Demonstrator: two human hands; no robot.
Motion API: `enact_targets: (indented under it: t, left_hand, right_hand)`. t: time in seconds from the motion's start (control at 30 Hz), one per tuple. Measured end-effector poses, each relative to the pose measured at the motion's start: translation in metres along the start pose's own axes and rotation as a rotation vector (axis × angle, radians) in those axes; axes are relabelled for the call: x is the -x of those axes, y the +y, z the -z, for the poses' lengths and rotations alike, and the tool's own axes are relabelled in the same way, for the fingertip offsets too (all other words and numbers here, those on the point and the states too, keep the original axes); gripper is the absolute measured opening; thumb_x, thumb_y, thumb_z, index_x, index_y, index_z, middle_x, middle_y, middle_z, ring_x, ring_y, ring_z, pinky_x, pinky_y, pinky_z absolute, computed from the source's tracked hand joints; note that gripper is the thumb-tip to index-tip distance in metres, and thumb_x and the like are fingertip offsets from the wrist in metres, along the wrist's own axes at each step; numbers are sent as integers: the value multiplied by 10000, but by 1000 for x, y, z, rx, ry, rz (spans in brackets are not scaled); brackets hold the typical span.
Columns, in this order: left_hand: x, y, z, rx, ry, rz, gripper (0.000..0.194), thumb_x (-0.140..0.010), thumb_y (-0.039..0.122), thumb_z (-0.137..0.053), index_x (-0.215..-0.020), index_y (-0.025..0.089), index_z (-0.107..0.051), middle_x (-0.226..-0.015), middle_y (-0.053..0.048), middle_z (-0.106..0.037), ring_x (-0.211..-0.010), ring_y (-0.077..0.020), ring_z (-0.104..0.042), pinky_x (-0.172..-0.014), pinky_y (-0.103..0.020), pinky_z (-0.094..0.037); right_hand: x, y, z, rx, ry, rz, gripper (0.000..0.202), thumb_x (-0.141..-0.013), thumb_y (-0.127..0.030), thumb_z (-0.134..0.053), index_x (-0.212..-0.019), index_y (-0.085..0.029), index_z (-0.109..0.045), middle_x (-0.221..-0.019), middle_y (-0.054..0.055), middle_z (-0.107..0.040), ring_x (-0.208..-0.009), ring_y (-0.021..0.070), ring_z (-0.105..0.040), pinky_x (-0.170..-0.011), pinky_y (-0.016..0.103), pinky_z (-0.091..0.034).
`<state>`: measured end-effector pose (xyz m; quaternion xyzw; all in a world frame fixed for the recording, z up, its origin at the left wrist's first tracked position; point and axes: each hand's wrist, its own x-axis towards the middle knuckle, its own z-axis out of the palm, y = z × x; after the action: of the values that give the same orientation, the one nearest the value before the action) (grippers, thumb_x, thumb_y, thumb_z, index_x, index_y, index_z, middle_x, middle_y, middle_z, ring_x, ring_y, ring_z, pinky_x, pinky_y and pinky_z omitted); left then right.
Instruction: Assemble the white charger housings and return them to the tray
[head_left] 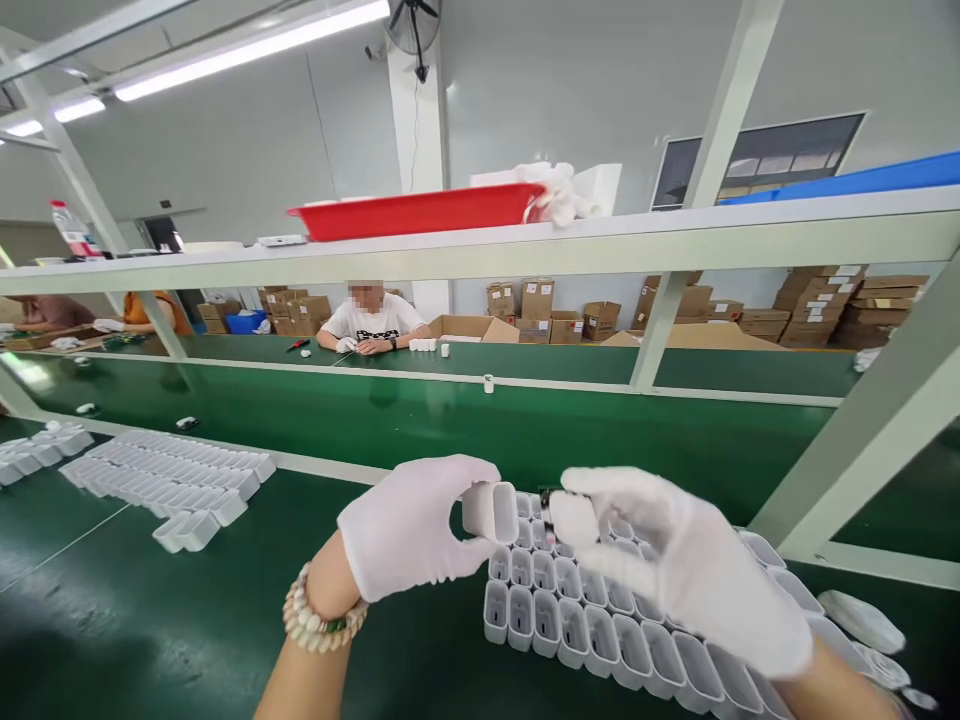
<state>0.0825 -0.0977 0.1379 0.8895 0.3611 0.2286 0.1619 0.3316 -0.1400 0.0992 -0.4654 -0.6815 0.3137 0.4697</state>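
My left hand [416,530], in a white glove with a beaded bracelet at the wrist, grips a white plastic housing [504,513] between thumb and fingers. The housing lies on its side, its open end turned right. Just right of it, my gloved right hand [667,555] pinches a small white part with a dark end [574,518]. That dark end points toward the housing's opening, and a narrow gap separates the two. Below both hands, rows of white open-topped housings [574,635] stand on the green bench, partly hidden by my right hand.
Another block of white housings [180,480] stands at left. Beyond my hands runs a green conveyor [337,415] with a few small parts on it. A shelf [420,262] with a red tray [420,212] crosses above. A co-worker [373,320] sits opposite. White gloves [862,620] lie at right.
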Motion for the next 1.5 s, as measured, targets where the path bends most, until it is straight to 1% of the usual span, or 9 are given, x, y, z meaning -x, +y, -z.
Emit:
enact_targets:
  t: [0.17,0.37,0.6,0.7,0.93,1.13,1.27,1.37,1.5]
  left_hand:
    - [4,17,-1,-64,-25,-134,250,-713,122,-659,-941,221,-647,-800,52,-691,-690,-131,-611,-685,-253,-485]
    - [4,17,-7,-109,41,-165,285,-665,73,-674,-900,231,-638,-832,50,-701,-719,-142,-620,-663,-242,-457]
    - [0,19,-8,-173,-27,-142,175,-671,106,-656,-815,202,-632,-674,55,-630,-597,-125,-561,-596,-244,-425]
    - [1,19,-9,-193,-12,-158,140,-666,105,-640,-769,195,-614,-648,56,-608,-576,-117,-541,-571,-241,-408]
    - [3,18,-13,-225,63,-258,163,-660,78,-619,-780,186,-601,-636,66,-601,-562,-100,-525,-573,-232,-409]
    - [2,18,-16,-250,55,-259,136,-684,122,-603,-804,186,-599,-652,37,-611,-574,-123,-551,-573,-249,-424]
    - [4,17,-19,-279,90,-238,184,-684,143,-615,-859,200,-603,-703,18,-648,-608,-145,-587,-588,-262,-438]
    - [5,15,-21,-256,162,-256,271,-712,162,-620,-980,200,-605,-769,4,-681,-659,-160,-625,-623,-274,-468]
    - [3,13,-25,-225,216,-263,246,-762,221,-637,-1001,177,-598,-746,-3,-679,-639,-162,-628,-629,-294,-486]
  right_hand:
    - [28,-18,-20,98,86,113,246,-834,-288,-699,-1079,-287,-710,-869,0,-769,-725,176,-728,-705,298,-639]
    - [20,-12,-22,104,3,228,210,-871,-199,-634,-1035,-316,-692,-1000,-8,-764,-950,212,-730,-733,291,-637]
    - [21,-14,-22,132,-77,136,213,-868,-181,-609,-1007,-316,-697,-867,-27,-741,-895,197,-728,-708,270,-622]
    - [22,-16,-23,133,-78,88,171,-864,-206,-607,-958,-317,-697,-862,-26,-739,-973,215,-719,-644,246,-612]
    - [25,-13,-24,233,-31,92,284,-826,-152,-604,-1037,-322,-687,-942,-17,-741,-853,207,-721,-651,291,-606]
    - [22,-16,-25,285,-78,92,155,-834,-166,-586,-807,-297,-662,-748,-29,-684,-777,197,-703,-619,281,-591]
    - [21,-6,-28,358,-70,169,237,-896,-223,-544,-1067,-327,-672,-883,-17,-722,-754,186,-702,-660,302,-604]
    - [21,5,-32,488,-43,272,447,-957,-246,-465,-1387,-363,-486,-981,22,-722,-844,230,-717,-685,356,-612]
    - [22,10,-40,600,-75,393,736,-960,-198,-400,-1569,-322,-4,-1071,77,-710,-835,261,-713,-661,404,-617]
